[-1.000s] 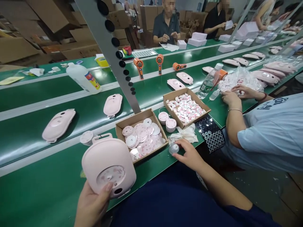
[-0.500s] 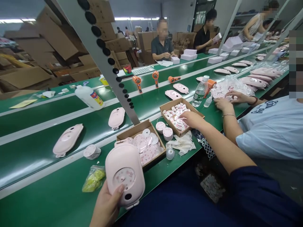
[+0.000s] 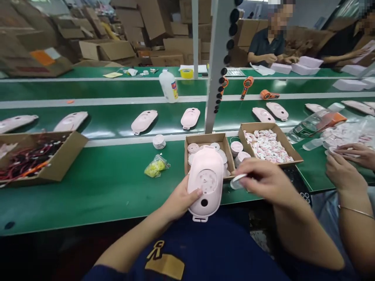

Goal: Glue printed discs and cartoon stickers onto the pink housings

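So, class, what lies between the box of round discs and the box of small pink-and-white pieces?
The head view shows two round stacks there, with a thin loop at the rear.

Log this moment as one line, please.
left hand: holding pink plastic casing | right hand: pinching small white piece | nearby: cardboard box of round discs

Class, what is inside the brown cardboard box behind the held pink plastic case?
Round pale pink and white discs show inside the brown cardboard box. The pale pink oblong plastic case in the left hand hides what lies in the middle.
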The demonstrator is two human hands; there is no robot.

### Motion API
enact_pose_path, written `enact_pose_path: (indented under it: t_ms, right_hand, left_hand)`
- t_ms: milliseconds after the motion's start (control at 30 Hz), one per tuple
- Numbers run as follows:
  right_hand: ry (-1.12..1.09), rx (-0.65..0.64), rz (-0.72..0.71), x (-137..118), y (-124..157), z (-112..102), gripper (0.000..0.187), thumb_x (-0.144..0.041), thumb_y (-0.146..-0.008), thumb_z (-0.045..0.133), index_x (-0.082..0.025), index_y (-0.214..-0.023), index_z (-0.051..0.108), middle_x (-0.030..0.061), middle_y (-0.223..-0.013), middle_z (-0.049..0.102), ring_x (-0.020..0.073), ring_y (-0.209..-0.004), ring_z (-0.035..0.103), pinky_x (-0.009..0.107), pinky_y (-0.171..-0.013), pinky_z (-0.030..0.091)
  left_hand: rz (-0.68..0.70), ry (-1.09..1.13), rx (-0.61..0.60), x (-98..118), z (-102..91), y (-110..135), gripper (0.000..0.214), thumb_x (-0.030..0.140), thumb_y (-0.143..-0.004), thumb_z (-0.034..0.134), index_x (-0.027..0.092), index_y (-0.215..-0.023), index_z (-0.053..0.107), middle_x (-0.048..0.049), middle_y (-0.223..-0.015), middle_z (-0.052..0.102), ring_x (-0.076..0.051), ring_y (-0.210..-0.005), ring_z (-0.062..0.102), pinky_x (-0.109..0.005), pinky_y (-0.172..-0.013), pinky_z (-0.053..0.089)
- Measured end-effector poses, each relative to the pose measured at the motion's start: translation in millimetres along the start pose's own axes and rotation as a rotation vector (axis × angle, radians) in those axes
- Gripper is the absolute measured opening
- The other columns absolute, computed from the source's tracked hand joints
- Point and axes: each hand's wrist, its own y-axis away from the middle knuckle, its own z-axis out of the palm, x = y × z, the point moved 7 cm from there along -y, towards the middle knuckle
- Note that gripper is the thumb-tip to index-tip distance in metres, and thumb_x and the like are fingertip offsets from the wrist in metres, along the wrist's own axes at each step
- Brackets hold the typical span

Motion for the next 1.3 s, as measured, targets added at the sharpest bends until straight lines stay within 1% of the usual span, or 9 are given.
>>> enact_pose_path:
  t_ms: [100, 233, 567, 767, 867, 933, 1000, 1100, 1300]
  right_hand:
    - [0.276, 0.136, -0.187, -48.4, 12.1, 43.3, 0.028, -0.011, -0.089, 0.053, -0.020, -0.107, 0.072, 0.0062, -0.083, 0.068, 0.0168, -0.074, 0.064, 0.030, -0.065, 0.056]
    - [0.555, 0.135, -0.266, -58.7, 20.5, 73.1, 0.032, -0.009, -0.090, 0.052, -0.014, -0.118, 0.067, 0.0110, -0.088, 0.068, 0.0221, -0.082, 0.064, 0.037, -0.074, 0.058]
    - [0.529, 0.053, -0.249, -55.0, 28.5, 73.0, 0.028, -0.011, -0.090, 0.059, -0.015, -0.116, 0.067, 0.0103, -0.098, 0.068, 0.0226, -0.088, 0.060, 0.040, -0.077, 0.050]
    - [0.480, 0.082, -0.185, -52.3, 29.9, 72.6, 0.028, -0.011, -0.089, 0.059, -0.022, -0.113, 0.068, 0.0071, -0.098, 0.066, 0.0215, -0.087, 0.058, 0.040, -0.078, 0.047]
    - [0.404, 0.185, -0.142, -43.4, 34.9, 65.5, 0.038, -0.016, -0.087, 0.063, -0.027, -0.123, 0.062, 0.0086, -0.110, 0.055, 0.0230, -0.097, 0.056, 0.041, -0.082, 0.050]
    - [0.284, 0.274, -0.037, -29.2, 41.0, 60.2, 0.058, -0.025, -0.085, 0.066, -0.030, -0.140, 0.047, 0.0114, -0.128, 0.043, 0.0265, -0.112, 0.052, 0.044, -0.091, 0.051]
    - [0.069, 0.229, 0.103, -10.5, 46.2, 67.8, 0.080, -0.034, -0.088, 0.062, -0.032, -0.154, 0.018, 0.0127, -0.150, 0.028, 0.0288, -0.131, 0.044, 0.049, -0.103, 0.047]
    - [-0.310, 0.066, 0.249, 6.6, 50.6, 94.0, 0.088, -0.045, -0.095, 0.049, -0.032, -0.155, -0.014, 0.0085, -0.165, 0.010, 0.0249, -0.147, 0.030, 0.049, -0.116, 0.036]
    - [-0.734, 0.129, 0.298, 8.8, 45.1, 109.7, 0.085, -0.048, -0.092, 0.053, -0.031, -0.157, 0.001, 0.0077, -0.160, 0.029, 0.0234, -0.142, 0.041, 0.045, -0.115, 0.039]
  left_hand:
    - [0.039, -0.028, -0.084, 3.5, 13.6, 1.2, 0.067, 0.046, -0.073, 0.080, 0.016, -0.127, 0.054, -0.0168, -0.127, 0.066, -0.033, -0.117, 0.062, -0.042, -0.097, 0.051]
    - [0.044, -0.035, -0.136, 6.0, 19.6, 9.1, 0.066, 0.045, -0.077, 0.077, 0.017, -0.131, 0.052, -0.0146, -0.123, 0.067, -0.030, -0.111, 0.064, -0.042, -0.094, 0.052]
    - [0.087, -0.110, -0.154, 6.8, 22.6, 18.1, 0.059, 0.037, -0.080, 0.073, 0.014, -0.131, 0.052, -0.0147, -0.124, 0.067, -0.030, -0.113, 0.063, -0.043, -0.095, 0.052]
    - [0.092, -0.099, -0.122, 6.9, 19.9, 20.9, 0.059, 0.036, -0.078, 0.075, 0.015, -0.130, 0.054, -0.0146, -0.127, 0.066, -0.031, -0.117, 0.062, -0.044, -0.097, 0.052]
    - [0.099, -0.056, -0.126, 5.7, 21.2, 21.8, 0.059, 0.039, -0.078, 0.076, 0.016, -0.128, 0.055, -0.0152, -0.125, 0.068, -0.032, -0.115, 0.064, -0.044, -0.095, 0.053]
    - [0.106, -0.014, -0.136, 6.0, 23.1, 23.0, 0.060, 0.041, -0.078, 0.076, 0.016, -0.128, 0.054, -0.0167, -0.126, 0.067, -0.033, -0.116, 0.063, -0.044, -0.095, 0.053]
    - [0.125, 0.006, -0.139, 7.6, 24.4, 24.5, 0.063, 0.042, -0.078, 0.076, 0.016, -0.131, 0.051, -0.0184, -0.129, 0.065, -0.034, -0.121, 0.061, -0.044, -0.098, 0.052]
    - [0.154, -0.029, -0.121, 9.4, 23.5, 26.3, 0.064, 0.040, -0.079, 0.075, 0.017, -0.133, 0.049, -0.0187, -0.133, 0.062, -0.035, -0.125, 0.058, -0.044, -0.101, 0.050]
    - [0.164, -0.086, -0.092, 8.2, 19.6, 27.6, 0.065, 0.039, -0.079, 0.075, 0.016, -0.134, 0.049, -0.0183, -0.135, 0.061, -0.034, -0.125, 0.057, -0.045, -0.103, 0.048]
